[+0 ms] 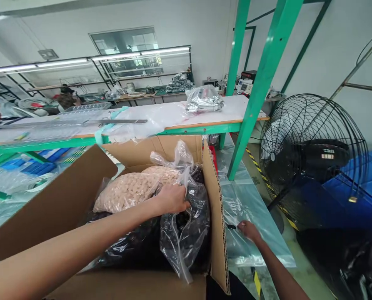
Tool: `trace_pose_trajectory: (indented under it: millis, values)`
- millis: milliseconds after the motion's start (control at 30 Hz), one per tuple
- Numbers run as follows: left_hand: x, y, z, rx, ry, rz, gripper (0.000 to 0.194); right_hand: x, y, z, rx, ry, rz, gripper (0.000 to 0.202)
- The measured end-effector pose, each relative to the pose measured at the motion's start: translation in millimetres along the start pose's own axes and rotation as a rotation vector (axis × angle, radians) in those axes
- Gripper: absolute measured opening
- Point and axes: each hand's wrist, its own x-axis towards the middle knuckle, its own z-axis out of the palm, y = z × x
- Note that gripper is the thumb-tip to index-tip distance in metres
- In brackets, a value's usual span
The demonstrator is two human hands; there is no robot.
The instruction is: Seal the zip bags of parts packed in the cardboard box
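My left hand (pixel 173 198) reaches into an open cardboard box (pixel 215 212), its fingers closed on the gathered mouth of a clear plastic bag (pixel 186 237) with black contents. Beside it in the box lies a clear bag of small beige pieces (pixel 128 191), its knotted top pointing up. Outside the box, to the right, my right hand (pixel 250 230) is low over a plastic-covered surface (pixel 251 204). Its fingers are pinched together at the end of a small black piece (pixel 231 227), too small to identify.
A green post (pixel 256 96) rises behind the box's right side. A large black fan (pixel 310 154) stands at the right. Behind the box, a white-topped bench (pixel 161 114) carries silvery bags (pixel 204 99) and a long metal strip (pixel 123 121). People sit at the far left.
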Motion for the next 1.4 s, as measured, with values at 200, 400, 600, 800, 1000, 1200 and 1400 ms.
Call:
trace_pose_trajectory:
  millis: [200, 400, 600, 800, 1000, 1200, 1400]
  values:
    - [3.9, -6.1, -3.8, -0.024, -0.044, -0.035, 0.027, 29.6, -38.0, -90.5, 0.185, 0.287, 0.046, 0.046]
    - [0.9, -20.7, -7.0, -0.217, -0.034, -0.076, 0.018, 13.9, -176.0, -214.8, 0.495, 0.674, -0.411, 0.038]
    - [-12.7, -23.2, -7.5, -0.275, 0.044, -0.116, 0.018, 5.9, -298.0, -259.1, -0.202, 0.141, -1.110, 0.021]
    - [-20.7, -13.9, -5.5, -0.238, 0.105, -0.125, 0.018, 29.8, -345.9, -233.9, -0.821, -0.154, -1.198, 0.025]
    - [-22.5, -14.4, 6.7, -0.308, 0.168, -0.123, 0.027, 54.3, -355.7, -203.9, -0.879, -0.202, -1.272, 0.010]
    - [-24.8, -5.6, 4.1, -0.196, 0.151, -0.149, 0.045, 72.3, -357.0, -197.1, -0.869, -0.145, -1.386, 0.016]
    - [-29.7, 3.5, -8.4, -0.132, 0.006, -0.163, 0.049, 76.1, -353.7, -201.6, -0.805, -0.186, -1.420, 0.013]
